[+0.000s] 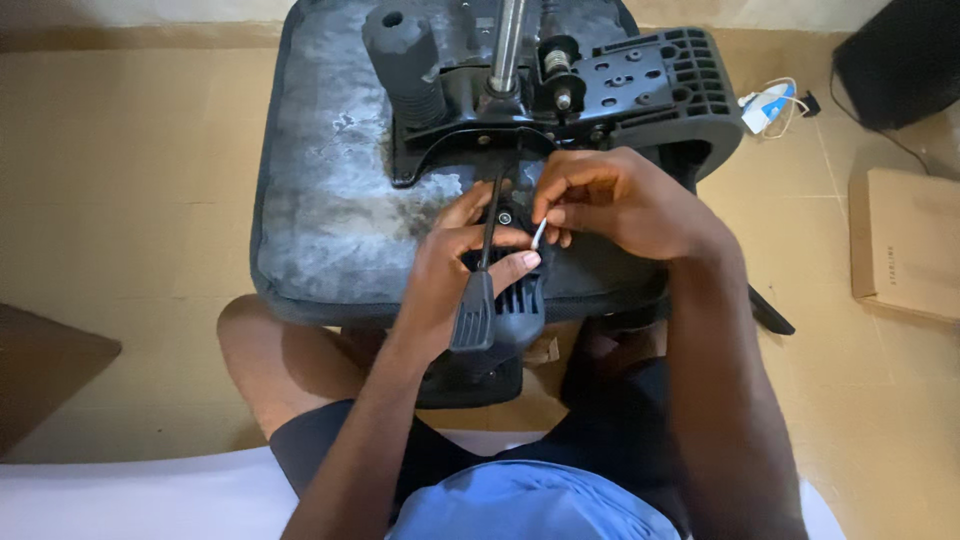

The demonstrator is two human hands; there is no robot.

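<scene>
An upturned office chair seat [330, 210] lies on the floor in front of me, its dusty grey underside up, with a black metal tilt mechanism [600, 90] bolted on. My left hand [455, 270] grips a black lever with a flat paddle handle [475, 310] near the seat's front edge. My right hand [620, 200] pinches a small white screw or pin [538, 235] between thumb and fingers, just right of the lever. A bolt head [505, 217] shows between my hands.
A black ribbed cylinder [408, 60] and a chrome gas-lift rod [507, 45] rise from the mechanism. A cardboard box [905, 245] lies at the right, a dark object [900, 60] at top right, a white-blue item with cable [768, 105] beside it. Tan tiled floor [120, 200] surrounds.
</scene>
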